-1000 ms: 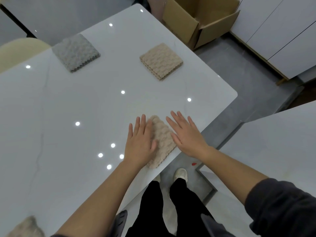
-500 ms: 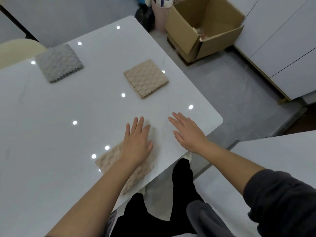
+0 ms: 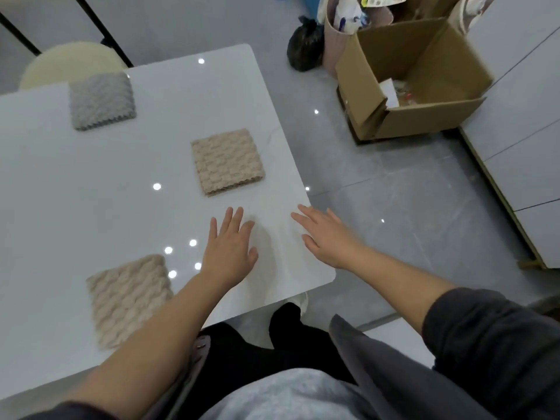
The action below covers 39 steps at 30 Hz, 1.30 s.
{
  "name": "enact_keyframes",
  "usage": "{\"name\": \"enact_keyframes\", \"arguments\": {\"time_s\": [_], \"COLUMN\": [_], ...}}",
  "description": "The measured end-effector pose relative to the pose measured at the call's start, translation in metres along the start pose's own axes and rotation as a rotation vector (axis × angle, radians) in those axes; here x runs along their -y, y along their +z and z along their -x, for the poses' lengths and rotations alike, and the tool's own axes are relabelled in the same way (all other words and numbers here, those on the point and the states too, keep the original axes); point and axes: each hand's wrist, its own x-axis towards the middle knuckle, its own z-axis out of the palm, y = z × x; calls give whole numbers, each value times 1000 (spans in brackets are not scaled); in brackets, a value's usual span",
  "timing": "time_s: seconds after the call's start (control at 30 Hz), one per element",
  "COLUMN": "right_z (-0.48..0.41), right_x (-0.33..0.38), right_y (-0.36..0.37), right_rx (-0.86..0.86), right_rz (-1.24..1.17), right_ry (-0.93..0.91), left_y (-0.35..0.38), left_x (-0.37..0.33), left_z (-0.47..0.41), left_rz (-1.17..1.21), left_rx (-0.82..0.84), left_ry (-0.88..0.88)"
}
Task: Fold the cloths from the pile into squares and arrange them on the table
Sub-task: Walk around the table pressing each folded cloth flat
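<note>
Three folded square cloths lie on the white table (image 3: 91, 192). A grey cloth (image 3: 101, 100) sits at the far left, a beige cloth (image 3: 227, 161) lies near the right edge, and another beige cloth (image 3: 128, 298) rests by the near edge, partly under my left forearm. My left hand (image 3: 228, 250) is over bare table to the right of that near cloth, fingers straight and spread, holding nothing. My right hand (image 3: 325, 234) hovers flat at the table's right edge, also holding nothing. No pile of unfolded cloths is in view.
A cream round chair (image 3: 69, 63) stands behind the table's far left. On the floor to the right are an open cardboard box (image 3: 409, 83), a black bag (image 3: 304, 47) and a pink bin (image 3: 336, 31). White cabinets (image 3: 521, 116) line the right wall.
My left hand slid the folded beige cloth leftward along the near edge, then let go and moved off it to its right. My right hand stayed near the table's right edge.
</note>
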Motion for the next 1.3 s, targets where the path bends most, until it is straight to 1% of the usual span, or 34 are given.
{"name": "enact_keyframes", "arguments": {"time_s": [0.2,0.4,0.57,0.7,0.83,0.97,1.1,1.3], "right_z": [-16,-37,-57,-80,-111,-141,-161,-187], "right_x": [-46,-58,-65,-71,-82,-91,-93,-90], "right_y": [-28,-51,-61,-65,-68,-70,-77,-97], "right_rx": [29,100,64,54,52,69,132,197], "right_rz": [49,150,160,168,194,180,211,242], "right_ry": [-104,-215,-295,-370,-437,-524,-613,-681], "left_y": [-7,-3,2,9,21,30,33,30], "left_x": [-29,-38,-42,-46,-47,-53,-59,-71], "left_z": [-26,-38,-51,-72,-94,-112,-115,-114], "left_rz": [-18,46,109,112,126,161,220,302], "left_rx": [-19,-96,-121,-201,-276,-308,-342,-351], "left_ry": [-70,-150,-223,-229,-273,-346,-464,-612]}}
